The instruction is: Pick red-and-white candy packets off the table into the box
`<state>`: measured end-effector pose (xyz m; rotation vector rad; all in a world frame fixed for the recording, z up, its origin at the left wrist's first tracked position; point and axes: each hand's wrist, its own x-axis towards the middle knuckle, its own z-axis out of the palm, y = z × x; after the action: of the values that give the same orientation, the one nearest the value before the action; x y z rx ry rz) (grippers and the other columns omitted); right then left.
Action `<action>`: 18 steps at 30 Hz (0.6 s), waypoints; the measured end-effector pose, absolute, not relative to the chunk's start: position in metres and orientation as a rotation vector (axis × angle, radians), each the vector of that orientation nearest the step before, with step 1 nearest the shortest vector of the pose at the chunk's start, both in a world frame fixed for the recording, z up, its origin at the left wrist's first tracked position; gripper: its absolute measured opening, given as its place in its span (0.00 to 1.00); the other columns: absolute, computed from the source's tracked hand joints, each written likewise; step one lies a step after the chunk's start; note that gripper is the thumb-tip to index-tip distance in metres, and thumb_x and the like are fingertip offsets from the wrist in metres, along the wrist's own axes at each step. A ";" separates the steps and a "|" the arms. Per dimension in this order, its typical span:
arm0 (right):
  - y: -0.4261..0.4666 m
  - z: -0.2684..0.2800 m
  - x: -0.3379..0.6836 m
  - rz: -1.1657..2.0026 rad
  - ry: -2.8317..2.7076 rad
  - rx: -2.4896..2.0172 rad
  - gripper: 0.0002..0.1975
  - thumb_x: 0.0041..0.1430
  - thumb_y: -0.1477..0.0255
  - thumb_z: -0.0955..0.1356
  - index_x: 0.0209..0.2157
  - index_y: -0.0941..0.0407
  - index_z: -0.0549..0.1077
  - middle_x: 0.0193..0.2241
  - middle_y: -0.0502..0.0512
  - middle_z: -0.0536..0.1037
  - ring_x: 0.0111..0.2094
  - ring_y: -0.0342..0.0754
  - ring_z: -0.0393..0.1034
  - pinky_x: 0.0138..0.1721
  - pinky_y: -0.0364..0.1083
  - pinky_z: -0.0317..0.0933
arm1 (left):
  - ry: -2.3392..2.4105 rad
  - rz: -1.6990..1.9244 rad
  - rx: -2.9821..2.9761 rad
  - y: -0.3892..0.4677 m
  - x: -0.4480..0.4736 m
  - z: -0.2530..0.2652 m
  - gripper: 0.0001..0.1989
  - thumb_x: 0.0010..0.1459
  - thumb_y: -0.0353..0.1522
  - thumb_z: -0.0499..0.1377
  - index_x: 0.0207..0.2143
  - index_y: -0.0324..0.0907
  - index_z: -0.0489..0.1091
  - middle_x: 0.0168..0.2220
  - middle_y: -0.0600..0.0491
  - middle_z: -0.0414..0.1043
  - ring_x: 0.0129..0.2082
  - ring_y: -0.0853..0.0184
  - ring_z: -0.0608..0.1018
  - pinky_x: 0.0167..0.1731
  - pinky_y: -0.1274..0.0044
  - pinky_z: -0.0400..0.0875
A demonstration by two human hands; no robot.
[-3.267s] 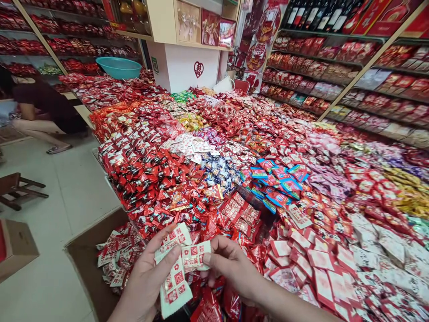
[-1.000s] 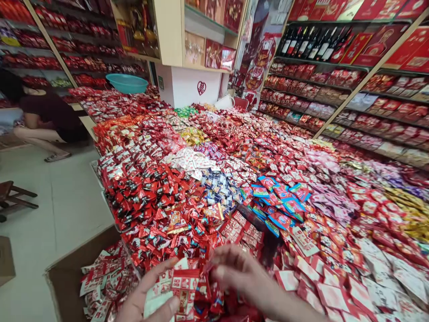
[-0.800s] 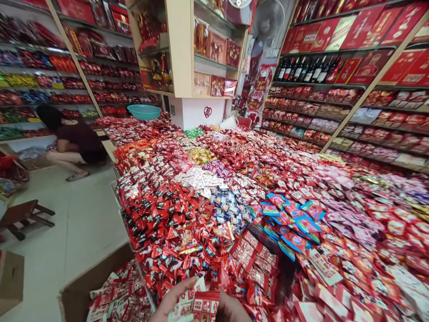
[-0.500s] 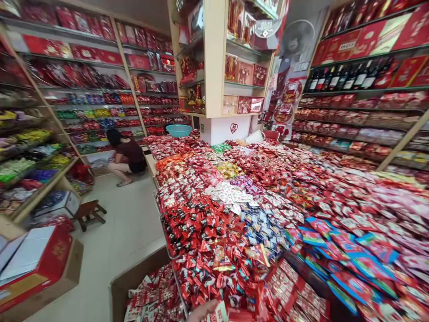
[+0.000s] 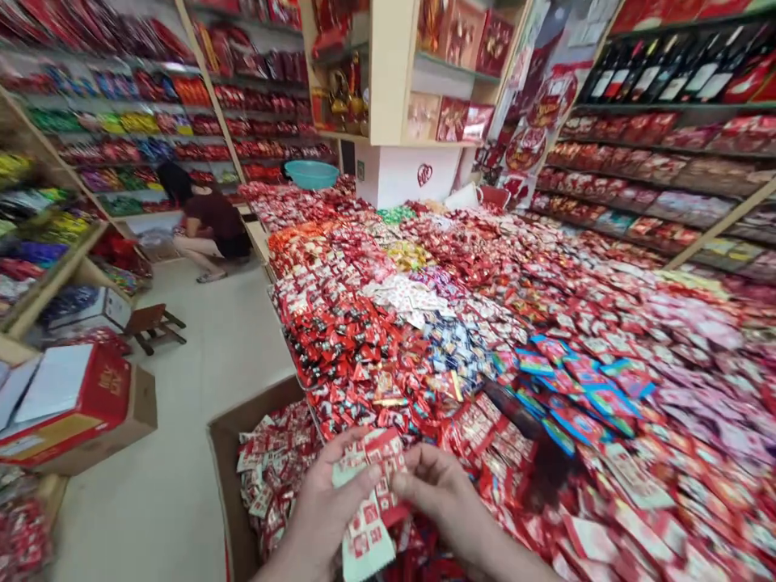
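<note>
Between my two hands is a red and cream printed candy packet, tilted, above the near edge of a table piled with sweets. My left hand grips its left side, thumb laid across the front. At the packet's upper right edge, my right hand pinches with thumb and forefinger. A second red-edged packet seems to lie behind the first, though I cannot tell for certain. Below and to the left, a cardboard box holds many similar red and cream packets. Red-wrapped candies lie just beyond my hands.
Heaped sweets cover the wide table around a white pillar. A teal basin stands at its far end. A person crouches in the left aisle, near a wooden stool. Red cartons stand at left.
The view has tipped downward. Both hands have come up into view with the packet; before, only part of one hand showed at the bottom edge, beside a packet.
</note>
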<state>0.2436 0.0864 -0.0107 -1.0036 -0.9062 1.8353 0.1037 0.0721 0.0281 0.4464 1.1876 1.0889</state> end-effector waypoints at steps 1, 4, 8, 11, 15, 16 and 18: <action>0.087 -0.007 0.244 1.848 -0.864 -1.017 0.16 0.39 0.62 0.73 0.22 0.59 0.67 0.17 0.45 0.68 0.18 0.36 0.60 0.21 0.38 0.56 | 1.180 1.076 0.410 0.074 0.106 0.031 0.26 0.43 0.32 0.64 0.46 0.48 0.59 0.32 0.53 0.77 0.26 0.63 0.78 0.28 0.73 0.71; 0.089 0.002 0.249 1.914 -0.785 -0.978 0.16 0.40 0.63 0.73 0.28 0.59 0.68 0.21 0.48 0.72 0.20 0.38 0.63 0.22 0.39 0.59 | 1.175 1.066 0.347 0.077 0.115 0.038 0.26 0.45 0.31 0.63 0.46 0.51 0.58 0.31 0.55 0.77 0.28 0.63 0.78 0.31 0.71 0.72; 0.085 0.003 0.255 1.873 -0.778 -0.968 0.18 0.38 0.66 0.74 0.29 0.59 0.68 0.25 0.50 0.74 0.24 0.40 0.66 0.26 0.40 0.60 | 1.192 1.058 0.357 0.079 0.124 0.043 0.22 0.46 0.31 0.62 0.43 0.52 0.61 0.29 0.57 0.78 0.29 0.64 0.78 0.30 0.75 0.72; 0.079 0.000 0.261 1.816 -0.839 -0.965 0.16 0.39 0.66 0.74 0.27 0.58 0.67 0.24 0.48 0.73 0.24 0.38 0.65 0.28 0.40 0.59 | 1.216 1.013 0.385 0.079 0.128 0.044 0.23 0.45 0.30 0.63 0.44 0.50 0.61 0.30 0.54 0.78 0.28 0.62 0.79 0.27 0.75 0.73; 0.088 -0.002 0.293 1.682 -1.034 -1.067 0.14 0.44 0.64 0.71 0.30 0.57 0.66 0.26 0.48 0.71 0.26 0.40 0.64 0.29 0.41 0.59 | 1.337 0.947 0.425 0.080 0.126 0.043 0.31 0.37 0.32 0.67 0.45 0.49 0.61 0.25 0.52 0.78 0.26 0.57 0.79 0.25 0.72 0.73; 0.095 -0.004 0.309 1.595 -1.099 -1.156 0.14 0.46 0.63 0.69 0.31 0.56 0.66 0.27 0.48 0.71 0.26 0.41 0.64 0.29 0.42 0.59 | 1.374 0.942 0.430 0.080 0.124 0.043 0.33 0.34 0.33 0.69 0.45 0.50 0.61 0.24 0.52 0.78 0.26 0.55 0.79 0.24 0.71 0.73; 0.113 -0.013 0.349 1.326 -1.272 -1.410 0.13 0.50 0.63 0.66 0.35 0.56 0.66 0.28 0.50 0.71 0.27 0.43 0.64 0.30 0.43 0.59 | 1.442 0.949 0.428 0.079 0.118 0.043 0.39 0.27 0.34 0.71 0.46 0.50 0.62 0.22 0.51 0.78 0.26 0.52 0.78 0.22 0.69 0.73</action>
<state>0.3492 0.1128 -0.0131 -1.4100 -1.2724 1.3261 0.1185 0.0792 0.0425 0.4283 1.4419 0.9492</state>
